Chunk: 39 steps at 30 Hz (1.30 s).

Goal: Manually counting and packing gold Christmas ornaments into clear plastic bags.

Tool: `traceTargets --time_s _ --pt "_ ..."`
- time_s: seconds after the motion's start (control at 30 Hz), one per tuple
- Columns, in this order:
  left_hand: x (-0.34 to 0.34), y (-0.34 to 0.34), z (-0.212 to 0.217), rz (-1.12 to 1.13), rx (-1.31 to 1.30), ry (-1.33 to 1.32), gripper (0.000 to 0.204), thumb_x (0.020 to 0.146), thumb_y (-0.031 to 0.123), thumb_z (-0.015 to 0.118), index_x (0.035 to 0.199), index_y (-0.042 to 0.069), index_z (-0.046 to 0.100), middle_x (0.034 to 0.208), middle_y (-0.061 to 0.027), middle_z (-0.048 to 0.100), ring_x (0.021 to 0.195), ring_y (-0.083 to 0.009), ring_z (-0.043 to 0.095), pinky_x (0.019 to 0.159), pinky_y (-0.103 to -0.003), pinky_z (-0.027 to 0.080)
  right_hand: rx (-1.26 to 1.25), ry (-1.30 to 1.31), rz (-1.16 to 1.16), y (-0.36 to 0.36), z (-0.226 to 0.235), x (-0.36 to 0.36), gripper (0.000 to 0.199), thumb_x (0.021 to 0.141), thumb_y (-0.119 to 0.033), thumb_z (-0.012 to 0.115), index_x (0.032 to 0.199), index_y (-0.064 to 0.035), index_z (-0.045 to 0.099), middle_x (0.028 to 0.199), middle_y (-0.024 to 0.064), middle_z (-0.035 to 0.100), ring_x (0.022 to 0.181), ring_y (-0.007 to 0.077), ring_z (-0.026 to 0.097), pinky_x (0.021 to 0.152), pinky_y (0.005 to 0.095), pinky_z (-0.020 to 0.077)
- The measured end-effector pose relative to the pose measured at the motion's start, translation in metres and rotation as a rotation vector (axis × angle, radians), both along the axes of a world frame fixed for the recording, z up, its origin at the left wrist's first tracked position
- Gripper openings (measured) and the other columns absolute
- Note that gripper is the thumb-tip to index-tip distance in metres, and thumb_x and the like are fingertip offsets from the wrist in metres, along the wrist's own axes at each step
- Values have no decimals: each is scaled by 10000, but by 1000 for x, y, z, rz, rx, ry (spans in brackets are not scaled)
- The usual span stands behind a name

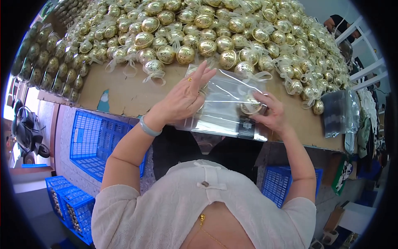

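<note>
A flat clear plastic package [226, 89] with a dark label panel lies at the table's front edge, between my hands. My right hand [271, 111] is closed, thumb and fingers round a gold egg-shaped ornament [251, 106] at the package's right side. Over the left side of the package is my left hand [182, 97], index and middle fingers reaching forward. A bit of gold shows between its thumb and fingers, seemingly another ornament; most of it is hidden by the hand. Just beyond lies a large heap of gold egg ornaments [207, 47] with sheer ribbons.
Clear packs of ornaments [52, 64] are stacked at the far left. A pile of flat plastic bags [338, 110] lies at the table's right end. Blue crates [97, 137] stand on the floor, two filled ones [70, 203] lower left. Another person [338, 25] is at far right.
</note>
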<state>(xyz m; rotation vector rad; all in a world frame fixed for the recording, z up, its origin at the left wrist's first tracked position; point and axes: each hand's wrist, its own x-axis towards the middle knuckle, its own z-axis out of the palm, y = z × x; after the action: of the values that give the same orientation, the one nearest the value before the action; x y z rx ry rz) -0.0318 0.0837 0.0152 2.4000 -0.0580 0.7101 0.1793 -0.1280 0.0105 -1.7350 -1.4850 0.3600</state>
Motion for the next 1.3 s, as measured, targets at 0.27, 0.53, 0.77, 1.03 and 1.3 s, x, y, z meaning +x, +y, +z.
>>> traceTargets --time_s 0.27,0.53,0.77,1.03,1.3 --pt "-6 -3 14 28 402 288 505 907 278 397 1386 152 297 1420 -50 327 1329 -297 242 1076 -482 156 -119 303 102 70 -24 -19 486 691 -120 709 1157 -79 579 1056 114 628 939 199 607 860 339 455" --pt "-4 -12 17 45 405 352 449 917 312 378 1338 160 397 1417 -16 335 1340 -280 217 1080 -483 139 -28 -58 -755 49 -21 60 408 751 -254 694 987 48 554 837 130 630 818 214 638 680 317 511" --pt "-2 -9 14 18 373 326 450 916 300 377 1341 151 391 1414 -18 339 1341 -279 215 1080 -476 135 -192 -407 -696 75 5 68 562 665 -339 747 1042 13 524 879 150 609 846 258 619 742 324 489" --pt "-4 -3 20 11 305 373 507 918 308 380 1385 135 293 1398 -27 363 1339 -285 215 1088 -464 107 9 -116 -47 -21 4 -8 552 609 -168 789 1094 -49 554 1018 125 572 941 237 581 818 310 460" --pt "-5 -6 16 28 223 336 549 901 285 408 1403 131 246 1378 -34 391 1334 -287 229 1088 -482 85 -262 299 263 36 -15 -21 521 694 -79 721 1179 -49 532 1097 118 552 964 252 563 835 337 458"
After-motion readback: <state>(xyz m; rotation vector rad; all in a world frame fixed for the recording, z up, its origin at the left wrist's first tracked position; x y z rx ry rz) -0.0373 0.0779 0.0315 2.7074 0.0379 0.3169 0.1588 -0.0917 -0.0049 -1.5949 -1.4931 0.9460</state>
